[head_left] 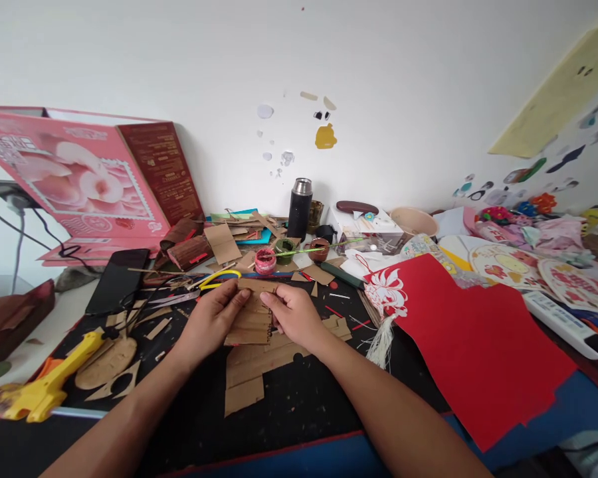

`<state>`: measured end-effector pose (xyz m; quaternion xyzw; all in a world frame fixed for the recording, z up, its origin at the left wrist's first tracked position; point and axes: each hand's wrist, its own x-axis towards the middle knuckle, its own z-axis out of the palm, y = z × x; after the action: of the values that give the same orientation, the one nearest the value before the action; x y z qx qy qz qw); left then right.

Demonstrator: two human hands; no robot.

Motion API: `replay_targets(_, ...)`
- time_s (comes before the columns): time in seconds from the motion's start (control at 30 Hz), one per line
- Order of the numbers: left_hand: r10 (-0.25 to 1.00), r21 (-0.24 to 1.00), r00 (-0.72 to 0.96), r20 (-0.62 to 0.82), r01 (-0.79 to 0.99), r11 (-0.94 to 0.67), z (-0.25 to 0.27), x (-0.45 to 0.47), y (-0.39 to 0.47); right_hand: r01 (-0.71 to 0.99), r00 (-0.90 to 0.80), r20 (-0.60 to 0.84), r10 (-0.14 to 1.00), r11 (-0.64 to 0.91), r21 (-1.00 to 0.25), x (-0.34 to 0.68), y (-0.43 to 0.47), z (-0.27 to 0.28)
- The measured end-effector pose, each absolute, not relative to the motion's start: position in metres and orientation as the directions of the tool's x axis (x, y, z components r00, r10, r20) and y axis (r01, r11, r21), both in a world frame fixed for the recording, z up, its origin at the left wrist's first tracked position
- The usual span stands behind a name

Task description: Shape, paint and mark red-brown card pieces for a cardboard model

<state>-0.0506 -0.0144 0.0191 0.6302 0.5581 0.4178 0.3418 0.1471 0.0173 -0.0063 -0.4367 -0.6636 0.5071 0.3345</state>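
Observation:
Between my two hands is a piece of brown cardboard (252,318) with creases across it and a ragged right edge. My left hand (218,312) pinches its left side between thumb and fingers. On the right side, my right hand (294,312) grips it with the thumb on top and the fingers partly hidden behind. Beneath it, a larger cut sheet of cardboard (246,392) lies on the black mat (303,411). Yellow-handled scissors (220,279) lie just beyond my left hand. An open jar of red paint (266,261) stands behind the cardboard.
A yellow glue gun (54,385) and a black phone (118,282) lie at left. A black thermos (299,209) stands at the back near a brown paint jar (319,249). Red paper (483,352) covers the right side. A pink box (94,179) stands back left.

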Motion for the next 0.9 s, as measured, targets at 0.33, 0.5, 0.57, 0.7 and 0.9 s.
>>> replay_targets(0.33,0.996,0.981,0.085,-0.034,0.194,0.017,0.034,-0.046,-0.018,0.078,-0.360,0.033,0.932,0.066,-0.995,0.148,0.016,0.004)
replay_targets(0.5,0.999,0.992,0.050,-0.018,0.129,0.012,0.033,-0.047,-0.016,0.037,-0.431,0.027,0.902,0.047,-0.998,0.147,0.015,0.000)
replay_targets(0.57,0.999,0.993,0.050,-0.006,0.121,0.000,0.030,-0.046,-0.015,0.044,-0.457,0.018,0.889,0.043,-0.998,0.146,0.014,-0.002)
replay_targets(0.7,0.996,0.975,0.051,0.068,0.206,-0.078,0.023,-0.046,-0.015,0.118,-0.430,-0.038,0.902,0.014,-0.993,0.145,0.014,-0.003)
replay_targets(0.9,0.998,0.981,0.053,0.045,0.188,-0.054,0.020,-0.044,-0.014,0.156,-0.418,-0.003,0.909,0.068,-0.985,0.145,0.017,-0.007)
